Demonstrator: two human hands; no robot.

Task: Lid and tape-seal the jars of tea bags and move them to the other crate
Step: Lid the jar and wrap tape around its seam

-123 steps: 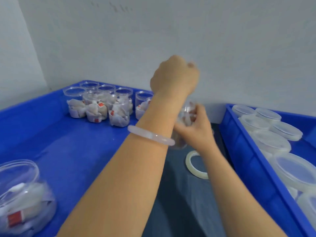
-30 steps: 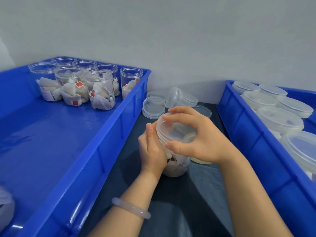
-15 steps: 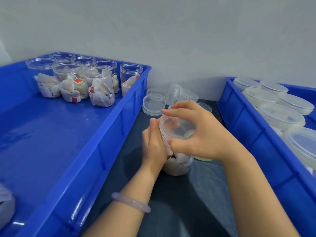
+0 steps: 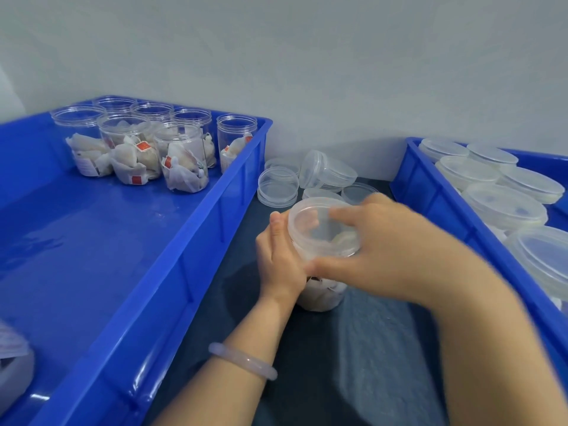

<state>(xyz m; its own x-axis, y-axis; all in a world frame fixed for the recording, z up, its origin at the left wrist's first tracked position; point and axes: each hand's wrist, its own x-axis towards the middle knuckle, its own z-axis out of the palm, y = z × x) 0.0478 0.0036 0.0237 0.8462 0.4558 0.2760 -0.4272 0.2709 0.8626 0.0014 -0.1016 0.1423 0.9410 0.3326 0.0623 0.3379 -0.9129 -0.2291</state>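
Note:
A clear jar of tea bags [image 4: 322, 295] stands on the dark mat between two blue crates. My left hand [image 4: 278, 259] grips its side, thumb up along the rim. My right hand [image 4: 384, 250] holds the clear lid [image 4: 319, 230] on the jar's mouth, fingers curled over its far edge and thumb at its near edge. The left crate [image 4: 172, 272] holds several open jars of tea bags [image 4: 181, 161] at its far end. The right crate [image 4: 436, 204] is packed with lidded jars [image 4: 504, 204].
Several loose clear lids [image 4: 278, 186] lie on the mat [image 4: 353, 364] by the wall beyond my hands. Another jar [image 4: 12, 367] shows partly at the left crate's near corner. A pale wall closes off the far side.
About four seconds ago my left arm was raised over the left crate. Since then both hands have set the lid on the jar, and my right hand has turned on it over the last second.

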